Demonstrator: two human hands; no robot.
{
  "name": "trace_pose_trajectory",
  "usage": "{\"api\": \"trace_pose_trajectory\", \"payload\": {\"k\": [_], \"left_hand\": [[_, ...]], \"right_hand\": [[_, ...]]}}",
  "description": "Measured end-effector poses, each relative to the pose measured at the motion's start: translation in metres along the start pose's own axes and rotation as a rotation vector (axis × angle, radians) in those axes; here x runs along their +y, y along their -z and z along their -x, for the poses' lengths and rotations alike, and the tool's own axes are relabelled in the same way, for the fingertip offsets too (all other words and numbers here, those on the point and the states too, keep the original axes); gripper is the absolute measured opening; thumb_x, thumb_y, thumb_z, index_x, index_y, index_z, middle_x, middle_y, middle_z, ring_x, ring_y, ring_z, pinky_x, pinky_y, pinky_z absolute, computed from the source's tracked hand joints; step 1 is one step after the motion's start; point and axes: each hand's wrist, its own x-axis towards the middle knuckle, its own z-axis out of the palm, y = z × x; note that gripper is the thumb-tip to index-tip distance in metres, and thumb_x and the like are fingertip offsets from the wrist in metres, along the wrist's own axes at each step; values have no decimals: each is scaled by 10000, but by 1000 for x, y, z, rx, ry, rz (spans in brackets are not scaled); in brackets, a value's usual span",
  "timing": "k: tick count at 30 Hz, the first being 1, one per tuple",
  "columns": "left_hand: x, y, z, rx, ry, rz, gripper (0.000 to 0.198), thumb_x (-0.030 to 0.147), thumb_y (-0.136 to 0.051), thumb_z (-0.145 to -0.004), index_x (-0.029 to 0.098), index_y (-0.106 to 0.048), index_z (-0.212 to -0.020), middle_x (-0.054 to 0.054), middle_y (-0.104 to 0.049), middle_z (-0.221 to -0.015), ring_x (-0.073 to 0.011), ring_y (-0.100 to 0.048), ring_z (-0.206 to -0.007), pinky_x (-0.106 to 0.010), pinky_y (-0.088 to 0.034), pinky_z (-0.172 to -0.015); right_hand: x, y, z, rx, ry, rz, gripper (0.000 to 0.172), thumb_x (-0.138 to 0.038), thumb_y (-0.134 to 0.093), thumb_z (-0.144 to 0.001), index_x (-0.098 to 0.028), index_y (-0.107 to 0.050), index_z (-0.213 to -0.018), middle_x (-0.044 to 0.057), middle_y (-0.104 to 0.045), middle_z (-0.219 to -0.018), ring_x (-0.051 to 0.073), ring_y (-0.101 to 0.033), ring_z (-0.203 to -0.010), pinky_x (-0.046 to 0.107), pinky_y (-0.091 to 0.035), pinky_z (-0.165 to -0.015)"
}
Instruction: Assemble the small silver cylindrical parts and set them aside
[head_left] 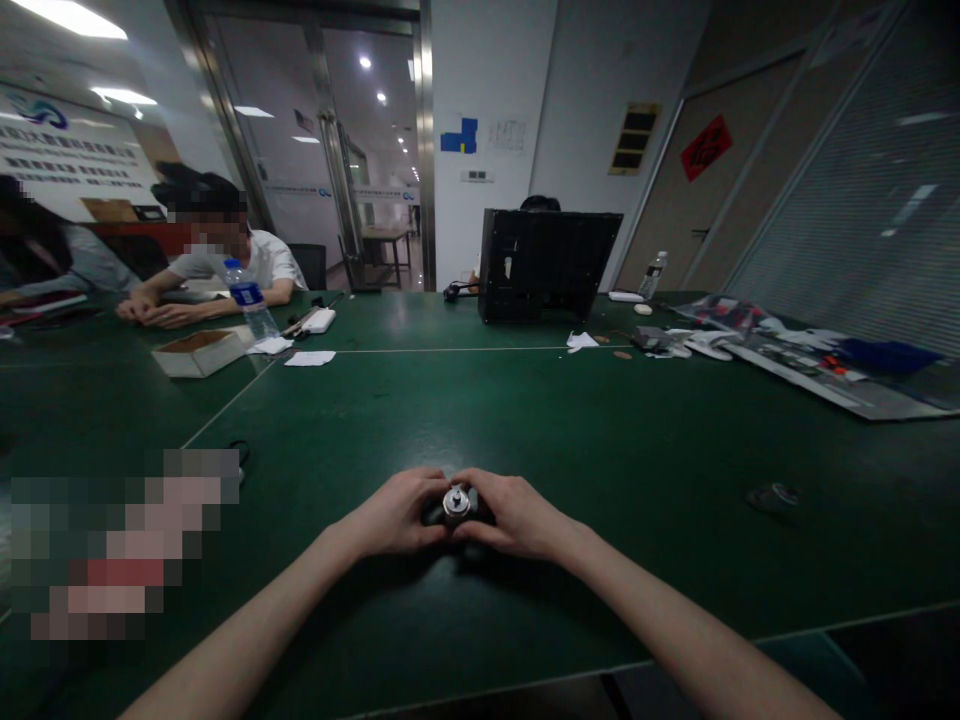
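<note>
Shiny metal part (456,503) between left hand (394,512) and right hand (514,516), fingers closed round it, over green desk (600,450); loose hold could let it drop and roll.

The head-worn camera looks forward and down from just behind the near edge of the green surface (570,440), with the left hand (394,512) and right hand (517,515) close below it at bottom centre (the wide lens bends the frame's edges), and a far glass door (367,150) at the top.

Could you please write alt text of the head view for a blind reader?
The left hand and right hand cup a small metal cylindrical part at a green table. Across it, a person sits behind a water bottle.
</note>
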Motion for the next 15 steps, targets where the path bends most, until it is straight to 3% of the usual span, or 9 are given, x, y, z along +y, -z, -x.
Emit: {"api": "trace_pose_trajectory", "payload": {"k": [6, 15], "left_hand": [[-2, -2, 0, 3, -24, 26, 282, 400, -652, -779, 177, -629, -950, -52, -583, -963, -213, -550, -864, -300, -426, -766], [0, 1, -1, -10, 1, 30, 340, 401, -677, -756, 191, -624, -1018, -57, -579, -1001, -233, -545, -913, -331, -425, -812]], "right_hand": [[0, 2, 0, 73, -34, 16, 491, -437, -554, -850, -202, -417, -1259, 74, -603, -1096, 188, -583, -875, 325, -444, -786], [3, 10, -1, 237, 20, -8, 447, -427, -489, -893, -171, -410, -1251, 114, -571, -1132, 214, -539, -1027, 382, -429, -905]]}}
